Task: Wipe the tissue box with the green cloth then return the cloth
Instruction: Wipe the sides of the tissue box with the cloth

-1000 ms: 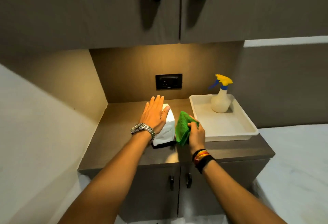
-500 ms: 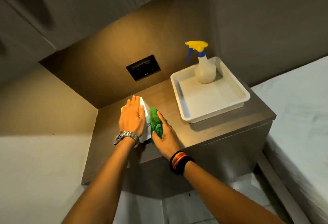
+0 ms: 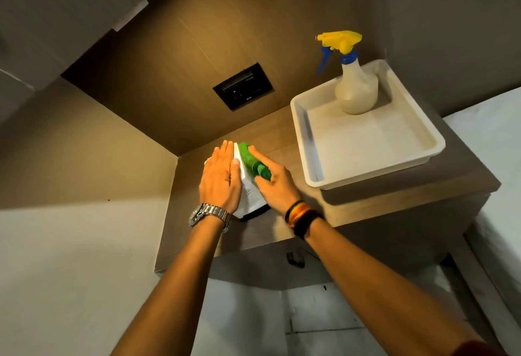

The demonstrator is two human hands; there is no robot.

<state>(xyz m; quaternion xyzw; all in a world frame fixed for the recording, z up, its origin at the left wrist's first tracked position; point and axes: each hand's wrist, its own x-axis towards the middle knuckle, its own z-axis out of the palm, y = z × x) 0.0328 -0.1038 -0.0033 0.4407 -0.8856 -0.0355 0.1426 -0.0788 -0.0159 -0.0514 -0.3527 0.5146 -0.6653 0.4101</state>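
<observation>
A white tissue box [image 3: 248,190] with a dark base stands on the brown cabinet top [image 3: 363,200], mostly covered by my hands. My left hand [image 3: 221,179], with a metal watch on the wrist, lies flat with fingers together against the box's left side and top. My right hand [image 3: 275,182] presses a bunched green cloth [image 3: 252,162] against the box's right side. Only a narrow white strip of the box shows between the two hands.
A white plastic tray [image 3: 313,158] sits on the right of the cabinet top, with a yellow-and-blue spray bottle [image 3: 353,85] standing in its far corner. A black wall socket [image 3: 243,86] is behind the box. Walls enclose the left and back; a pale floor lies right.
The view has tilted and moved closer over the cabinet. My right hand has moved the green cloth forward along the box's right side. My left hand stays on the box.
</observation>
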